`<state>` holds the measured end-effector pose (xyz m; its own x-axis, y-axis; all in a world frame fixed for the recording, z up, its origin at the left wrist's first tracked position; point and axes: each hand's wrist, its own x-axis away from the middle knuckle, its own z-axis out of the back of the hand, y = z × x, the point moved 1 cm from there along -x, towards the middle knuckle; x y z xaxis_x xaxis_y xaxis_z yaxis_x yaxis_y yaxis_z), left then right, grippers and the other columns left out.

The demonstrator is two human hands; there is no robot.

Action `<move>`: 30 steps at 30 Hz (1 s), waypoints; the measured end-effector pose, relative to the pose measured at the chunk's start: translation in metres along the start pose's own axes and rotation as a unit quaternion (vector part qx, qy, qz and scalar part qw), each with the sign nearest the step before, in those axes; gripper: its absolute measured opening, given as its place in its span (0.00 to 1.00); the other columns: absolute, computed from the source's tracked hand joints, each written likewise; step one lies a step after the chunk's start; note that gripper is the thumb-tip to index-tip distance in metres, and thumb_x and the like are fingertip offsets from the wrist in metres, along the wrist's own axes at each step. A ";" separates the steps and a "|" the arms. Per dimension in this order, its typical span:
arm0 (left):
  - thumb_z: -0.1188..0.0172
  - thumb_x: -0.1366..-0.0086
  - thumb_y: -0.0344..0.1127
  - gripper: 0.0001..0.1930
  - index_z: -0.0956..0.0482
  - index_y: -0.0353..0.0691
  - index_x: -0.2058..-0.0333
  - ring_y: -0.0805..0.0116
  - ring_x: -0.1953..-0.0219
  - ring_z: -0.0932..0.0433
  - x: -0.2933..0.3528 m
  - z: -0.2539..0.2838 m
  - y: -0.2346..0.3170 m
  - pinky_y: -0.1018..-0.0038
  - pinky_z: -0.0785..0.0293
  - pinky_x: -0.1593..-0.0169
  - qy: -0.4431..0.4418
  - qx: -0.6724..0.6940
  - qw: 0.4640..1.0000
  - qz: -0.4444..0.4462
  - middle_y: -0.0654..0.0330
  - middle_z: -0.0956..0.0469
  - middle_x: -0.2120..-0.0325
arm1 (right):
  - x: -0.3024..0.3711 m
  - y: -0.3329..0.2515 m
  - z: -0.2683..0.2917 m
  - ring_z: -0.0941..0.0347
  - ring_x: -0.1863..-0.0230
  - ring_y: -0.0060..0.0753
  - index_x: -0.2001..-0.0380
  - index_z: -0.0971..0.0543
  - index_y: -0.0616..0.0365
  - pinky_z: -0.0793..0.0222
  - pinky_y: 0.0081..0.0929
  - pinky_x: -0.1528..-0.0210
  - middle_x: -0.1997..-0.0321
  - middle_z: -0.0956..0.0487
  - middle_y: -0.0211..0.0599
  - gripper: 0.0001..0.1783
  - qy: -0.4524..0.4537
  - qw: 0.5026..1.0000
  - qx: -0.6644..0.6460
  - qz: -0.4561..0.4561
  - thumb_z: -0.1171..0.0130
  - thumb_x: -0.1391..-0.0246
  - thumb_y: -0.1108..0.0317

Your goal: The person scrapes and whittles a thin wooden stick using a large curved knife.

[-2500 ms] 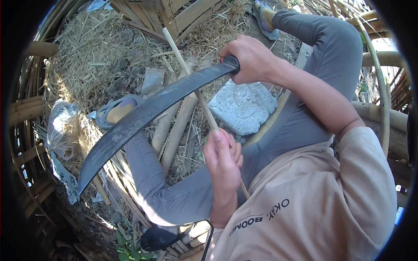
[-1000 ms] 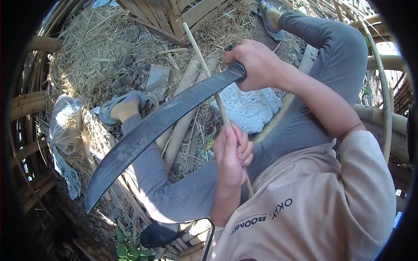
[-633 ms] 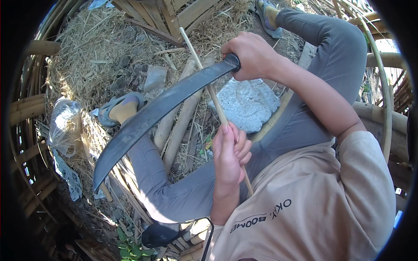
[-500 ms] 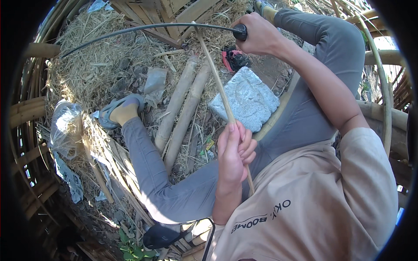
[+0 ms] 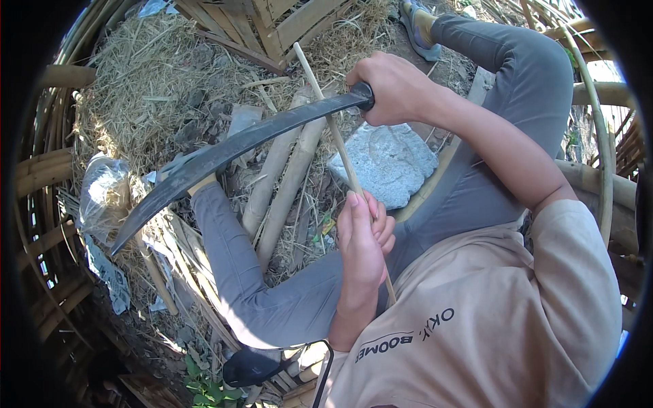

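Bright daylight falls on a ground strewn with dry yellow straw (image 5: 143,81), heaped thickest at the far left. Weathered wooden slatted pallets (image 5: 272,27) lie at the far edge. Curved bamboo poles (image 5: 41,177) ring the left side, and more bent bamboo (image 5: 602,156) rises on the right. A flat grey stone slab (image 5: 388,163) rests on the ground near the middle, with a crumpled clear plastic bag (image 5: 102,197) at the left.

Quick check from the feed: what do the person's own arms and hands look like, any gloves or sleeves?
Both are bare: no gloves, rings, watch or bands show on the left hand or the right hand. The right forearm is uncovered up to a short beige T-shirt sleeve. The left forearm is bare too, its upper part hidden behind the shirt front.
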<state>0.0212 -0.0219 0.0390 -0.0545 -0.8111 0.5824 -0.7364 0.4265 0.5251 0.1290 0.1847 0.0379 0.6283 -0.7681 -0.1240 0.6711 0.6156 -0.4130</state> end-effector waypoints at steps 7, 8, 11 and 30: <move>0.60 0.22 0.52 0.19 0.36 0.47 0.69 0.86 0.85 0.52 -0.002 0.008 0.001 0.84 0.59 0.83 0.009 0.004 1.000 0.010 0.74 0.46 0.84 | -0.008 0.003 -0.009 0.22 0.68 0.55 0.80 0.20 0.60 0.26 0.47 0.63 0.78 0.22 0.49 0.09 -0.072 0.996 0.041 -0.024 0.37 0.72 0.69; 0.60 0.22 0.52 0.19 0.36 0.47 0.69 0.86 0.85 0.52 -0.003 0.008 0.002 0.84 0.59 0.83 0.005 0.008 1.000 0.010 0.74 0.46 0.84 | -0.008 0.006 -0.010 0.21 0.69 0.55 0.81 0.19 0.59 0.24 0.46 0.63 0.78 0.21 0.48 0.09 -0.033 0.998 0.049 0.010 0.36 0.71 0.68; 0.60 0.22 0.52 0.19 0.36 0.46 0.69 0.86 0.85 0.52 -0.002 0.009 0.000 0.84 0.59 0.84 -0.002 0.019 1.000 0.018 0.73 0.45 0.85 | -0.006 0.016 -0.011 0.22 0.65 0.53 0.75 0.17 0.61 0.26 0.46 0.60 0.75 0.21 0.51 0.12 0.019 0.998 0.064 0.010 0.37 0.69 0.69; 0.63 0.24 0.59 0.26 0.39 0.42 0.69 0.86 0.85 0.48 -0.009 0.046 0.024 0.87 0.52 0.83 -0.321 0.291 0.899 0.068 0.70 0.42 0.84 | -0.004 0.035 -0.002 0.28 0.82 0.34 0.78 0.21 0.68 0.34 0.34 0.73 0.85 0.26 0.43 0.17 0.047 0.979 -0.127 -0.150 0.33 0.54 0.61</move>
<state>-0.0271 -0.0228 0.0174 -0.4113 -0.9106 0.0396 -0.9111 0.4095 -0.0461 0.1496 0.2091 0.0219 0.3708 -0.9278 -0.0406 0.6931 0.3055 -0.6529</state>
